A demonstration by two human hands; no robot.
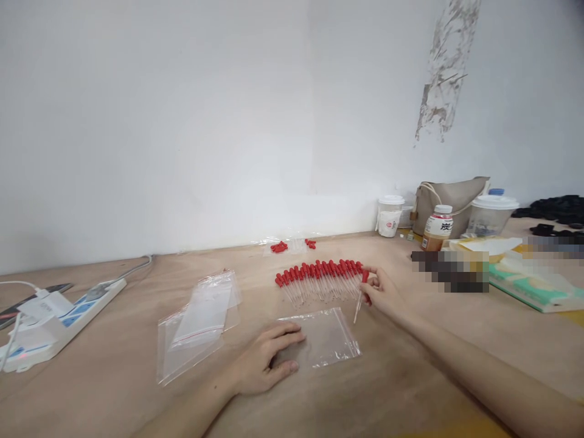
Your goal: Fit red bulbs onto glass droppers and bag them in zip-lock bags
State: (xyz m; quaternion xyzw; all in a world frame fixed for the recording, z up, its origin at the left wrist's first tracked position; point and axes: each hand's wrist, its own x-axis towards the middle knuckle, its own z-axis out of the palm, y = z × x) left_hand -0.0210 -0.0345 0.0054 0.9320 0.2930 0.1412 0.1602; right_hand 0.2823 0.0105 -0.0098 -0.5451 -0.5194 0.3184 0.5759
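Dropper (pixel 360 296) pinched in right hand (pixel 382 293), left hand (pixel 264 362) flat, grip released, on bag (pixel 326 340), dropper row (pixel 319 277) just behind.

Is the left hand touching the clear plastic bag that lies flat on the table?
Touching. The head view shows the left hand resting with its fingers on the clear plastic bag.

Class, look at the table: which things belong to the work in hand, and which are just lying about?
In use: dropper in right hand; flat bag under left hand; dropper row; spare bags.
Lying about: power strip, bottle, cups, handbag.
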